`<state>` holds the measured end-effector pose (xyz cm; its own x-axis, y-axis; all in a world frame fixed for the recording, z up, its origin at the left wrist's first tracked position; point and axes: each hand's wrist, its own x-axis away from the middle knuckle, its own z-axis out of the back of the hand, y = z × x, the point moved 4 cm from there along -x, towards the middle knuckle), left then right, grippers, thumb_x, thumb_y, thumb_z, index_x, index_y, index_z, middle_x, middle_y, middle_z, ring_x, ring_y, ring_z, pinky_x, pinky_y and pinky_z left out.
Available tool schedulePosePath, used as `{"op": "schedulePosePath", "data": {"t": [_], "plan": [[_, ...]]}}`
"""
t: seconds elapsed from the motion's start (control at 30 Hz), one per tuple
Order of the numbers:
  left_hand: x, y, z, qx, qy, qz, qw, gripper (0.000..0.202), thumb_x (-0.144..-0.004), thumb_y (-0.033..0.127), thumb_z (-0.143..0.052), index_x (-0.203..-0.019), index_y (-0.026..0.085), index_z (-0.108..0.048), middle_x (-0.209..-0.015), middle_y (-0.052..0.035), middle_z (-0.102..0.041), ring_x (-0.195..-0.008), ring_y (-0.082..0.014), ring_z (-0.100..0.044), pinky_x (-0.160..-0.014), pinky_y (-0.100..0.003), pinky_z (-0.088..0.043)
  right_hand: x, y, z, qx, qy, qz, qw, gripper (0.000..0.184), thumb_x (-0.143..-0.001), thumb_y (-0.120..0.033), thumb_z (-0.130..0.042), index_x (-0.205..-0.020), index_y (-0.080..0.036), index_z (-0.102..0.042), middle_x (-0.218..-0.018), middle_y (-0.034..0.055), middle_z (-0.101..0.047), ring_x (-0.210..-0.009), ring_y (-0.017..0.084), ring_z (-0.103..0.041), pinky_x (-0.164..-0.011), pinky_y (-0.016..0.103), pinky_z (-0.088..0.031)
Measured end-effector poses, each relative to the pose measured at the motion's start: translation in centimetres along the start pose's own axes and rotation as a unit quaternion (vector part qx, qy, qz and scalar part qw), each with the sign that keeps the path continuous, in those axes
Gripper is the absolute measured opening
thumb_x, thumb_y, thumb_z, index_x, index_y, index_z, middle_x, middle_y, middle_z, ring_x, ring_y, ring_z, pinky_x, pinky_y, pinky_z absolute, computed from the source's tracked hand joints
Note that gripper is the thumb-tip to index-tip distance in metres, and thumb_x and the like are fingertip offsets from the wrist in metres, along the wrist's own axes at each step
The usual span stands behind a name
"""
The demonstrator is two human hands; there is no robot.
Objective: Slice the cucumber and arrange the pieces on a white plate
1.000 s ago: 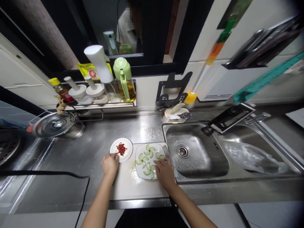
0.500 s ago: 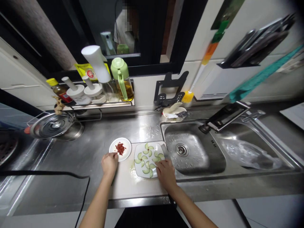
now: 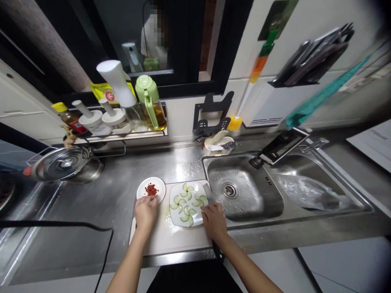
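Observation:
My left hand (image 3: 146,212) rests on the white cutting board (image 3: 159,238), its curled fingers at the near rim of a small round white plate (image 3: 143,187) that holds a heap of chopped red bits (image 3: 150,189). My right hand (image 3: 214,221) sits at the near right corner of a square white plate (image 3: 174,215) on which several green cucumber slices (image 3: 187,200) are laid out in a pattern. Its fingers are bent and touch the plate's edge. What either hand's fingertips pinch, if anything, is hidden.
A steel sink (image 3: 244,191) lies just right of the plates, with a second basin holding a plastic bag (image 3: 308,193). A pot lid (image 3: 61,163) stands at the left. Oil and sauce bottles (image 3: 149,106) fill a rack at the back. A black cable (image 3: 61,226) crosses the counter.
The view has drifted right, so everything sits further left in the picture. My left hand has shifted slightly right along the small plate's near rim. My right hand stays at the square plate's corner.

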<state>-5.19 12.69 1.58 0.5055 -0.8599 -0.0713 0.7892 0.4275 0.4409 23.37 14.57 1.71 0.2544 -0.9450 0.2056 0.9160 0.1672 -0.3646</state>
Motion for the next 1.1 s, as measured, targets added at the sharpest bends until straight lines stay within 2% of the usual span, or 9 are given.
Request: {"op": "schedulePosePath", "data": {"t": [0.1,0.23,0.37,0.47,0.77,1.1], "plan": [[1.0,3.1,-1.3,0.101,-0.014,-0.014,0.995,0.024,-0.079,0.036,-0.053,-0.077,0.020,-0.071,-0.084,-0.0057,-0.071,-0.084,-0.0209,-0.061,-0.084,-0.033,-0.044,0.0,0.5,0.1,-0.007,0.009,-0.008,1.000,0.028,-0.088,-0.022,-0.046,-0.106,-0.024,-0.066,-0.107,0.0055,-0.063,-0.113,0.027,-0.040,-0.083,0.037,-0.033],[2.8,7.5,-3.8,0.210,-0.080,-0.005,0.974,0.021,-0.078,0.033,-0.054,-0.077,0.020,-0.071,-0.081,-0.0037,-0.070,-0.076,-0.0170,-0.062,-0.076,-0.030,-0.046,-0.1,1.1,0.2,-0.011,0.016,-0.014,1.000,0.027,-0.087,-0.022,-0.046,-0.106,-0.025,-0.066,-0.107,0.0050,-0.063,-0.112,0.027,-0.040,-0.083,0.037,-0.033],[4.5,11.0,-5.8,0.220,-0.115,-0.009,0.969,0.020,-0.078,0.029,-0.054,-0.075,0.019,-0.070,-0.079,-0.0030,-0.069,-0.077,-0.0161,-0.062,-0.077,-0.029,-0.045,-0.2,1.4,0.3,-0.002,0.027,-0.018,0.999,0.026,-0.088,-0.022,-0.046,-0.105,-0.025,-0.066,-0.106,0.0049,-0.063,-0.112,0.026,-0.040,-0.084,0.037,-0.033],[5.4,12.6,-7.1,0.194,-0.127,-0.030,0.972,0.021,-0.079,0.028,-0.053,-0.073,0.018,-0.071,-0.078,-0.0044,-0.070,-0.080,-0.0181,-0.061,-0.080,-0.031,-0.044,-0.3,1.4,0.4,-0.009,0.030,-0.015,0.999,0.026,-0.088,-0.022,-0.046,-0.106,-0.024,-0.065,-0.106,0.0052,-0.063,-0.111,0.027,-0.040,-0.084,0.037,-0.033],[6.2,13.4,-9.5,0.117,-0.096,-0.079,0.985,0.021,-0.079,0.026,-0.054,-0.070,0.020,-0.072,-0.071,-0.0047,-0.068,-0.076,-0.0185,-0.057,-0.075,-0.031,-0.039,-1.4,1.6,-0.3,-0.027,0.035,0.011,0.999,0.028,-0.089,-0.022,-0.044,-0.109,-0.025,-0.064,-0.106,0.0054,-0.062,-0.112,0.026,-0.041,-0.084,0.037,-0.033],[6.7,13.5,-10.5,0.107,-0.084,-0.058,0.989,0.024,-0.080,0.029,-0.051,-0.073,0.021,-0.072,-0.072,-0.0044,-0.068,-0.074,-0.0187,-0.054,-0.076,-0.031,-0.037,-2.3,1.7,-1.0,-0.022,0.021,0.012,0.999,0.027,-0.091,-0.025,-0.042,-0.107,-0.026,-0.064,-0.106,0.0044,-0.061,-0.114,0.025,-0.040,-0.083,0.036,-0.032]]}}
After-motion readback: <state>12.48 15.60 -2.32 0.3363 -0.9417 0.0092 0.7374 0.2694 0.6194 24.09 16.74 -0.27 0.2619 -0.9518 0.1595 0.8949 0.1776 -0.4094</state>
